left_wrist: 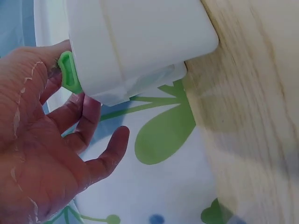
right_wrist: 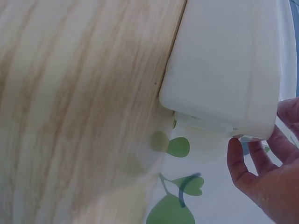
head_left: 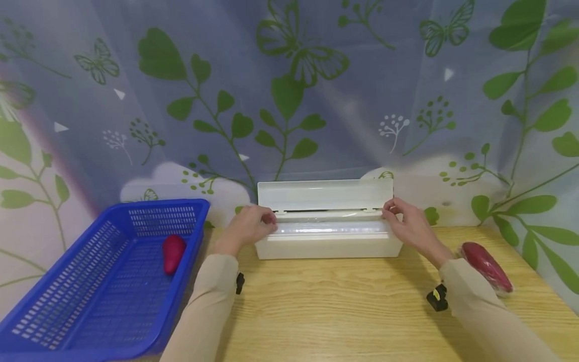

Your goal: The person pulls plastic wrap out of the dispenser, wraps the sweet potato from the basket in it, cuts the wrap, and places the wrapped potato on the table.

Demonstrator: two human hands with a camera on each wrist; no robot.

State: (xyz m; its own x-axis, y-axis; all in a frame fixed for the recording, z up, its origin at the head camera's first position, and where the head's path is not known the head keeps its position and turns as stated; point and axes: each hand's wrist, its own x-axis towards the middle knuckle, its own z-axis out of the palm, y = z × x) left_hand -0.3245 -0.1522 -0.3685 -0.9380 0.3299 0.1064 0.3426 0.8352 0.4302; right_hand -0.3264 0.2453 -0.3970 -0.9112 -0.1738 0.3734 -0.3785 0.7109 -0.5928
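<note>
In the head view, the left hand (head_left: 246, 227) and right hand (head_left: 412, 225) pinch cling film (head_left: 332, 229) at both ends of an open white dispenser (head_left: 327, 249) on the wooden surface (head_left: 334, 301), right of a blue basket (head_left: 122, 291). Left wrist: the left hand curls beside the dispenser's green tab (left_wrist: 69, 72). Right wrist: the right hand curls at its opposite end.

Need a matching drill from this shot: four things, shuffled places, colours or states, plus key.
Things:
1. basket
2. lid
3. left hand
4. right hand

Place, colour or state:
A. at the right end of the box
B. blue
C. by the green tab
D. standing open

Pairs: 1-B, 2-D, 3-C, 4-A
</note>
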